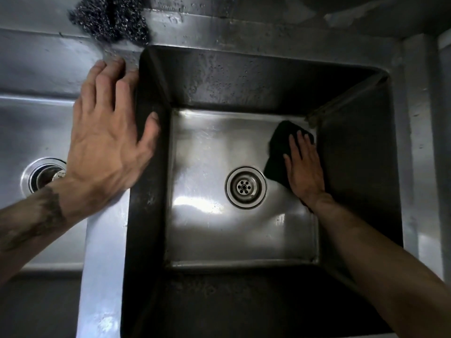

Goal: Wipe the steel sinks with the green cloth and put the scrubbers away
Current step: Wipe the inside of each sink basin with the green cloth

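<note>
Two steel basins; right hand (305,167) flat, fingers spread, pressing dark cloth (278,152) on wet floor; left hand (107,142) splayed on divider (105,264).

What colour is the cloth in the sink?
The cloth looks very dark, almost black, in the head view.

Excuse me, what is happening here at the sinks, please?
A person is wiping the deep right-hand steel sink. The right hand presses a dark cloth flat on the sink floor, beside the right wall and near the drain. The left hand rests open on the divider between the two sinks. A steel wool scrubber lies on the back ledge, not yet put away.
</note>
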Tool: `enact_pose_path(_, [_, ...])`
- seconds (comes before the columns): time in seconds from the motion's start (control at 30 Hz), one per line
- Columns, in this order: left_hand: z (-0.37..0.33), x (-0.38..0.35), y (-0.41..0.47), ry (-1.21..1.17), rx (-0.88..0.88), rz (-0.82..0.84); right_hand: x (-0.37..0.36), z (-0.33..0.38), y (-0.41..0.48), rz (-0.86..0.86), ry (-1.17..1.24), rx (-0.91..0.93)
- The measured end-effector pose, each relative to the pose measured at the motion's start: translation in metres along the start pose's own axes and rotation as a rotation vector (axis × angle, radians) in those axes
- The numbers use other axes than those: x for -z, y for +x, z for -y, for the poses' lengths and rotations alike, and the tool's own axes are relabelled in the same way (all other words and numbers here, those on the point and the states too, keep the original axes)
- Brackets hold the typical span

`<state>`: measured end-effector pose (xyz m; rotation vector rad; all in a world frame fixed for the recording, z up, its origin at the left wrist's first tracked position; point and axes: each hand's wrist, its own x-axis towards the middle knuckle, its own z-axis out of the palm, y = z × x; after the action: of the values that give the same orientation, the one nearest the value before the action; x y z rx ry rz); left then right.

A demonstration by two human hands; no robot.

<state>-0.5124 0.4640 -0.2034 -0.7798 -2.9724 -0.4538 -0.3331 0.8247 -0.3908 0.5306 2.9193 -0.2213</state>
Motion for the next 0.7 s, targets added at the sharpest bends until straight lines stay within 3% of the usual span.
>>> enact_pose_path(0.33, [0.0, 0.0, 0.001, 0.008, 0.009, -0.002, -0.017, -0.004, -0.114, 0.095, 0.186, 0.235])
enact_pose_path(0.57, [0.0, 0.001, 0.001, 0.01, 0.017, 0.019, -0.034, 0.058, -0.159, 0.282, 0.112, 0.897])
enact_pose_path(0.7, [0.001, 0.0, 0.0, 0.022, 0.02, 0.017, -0.041, 0.119, -0.138, 0.216, 0.058, 1.051])
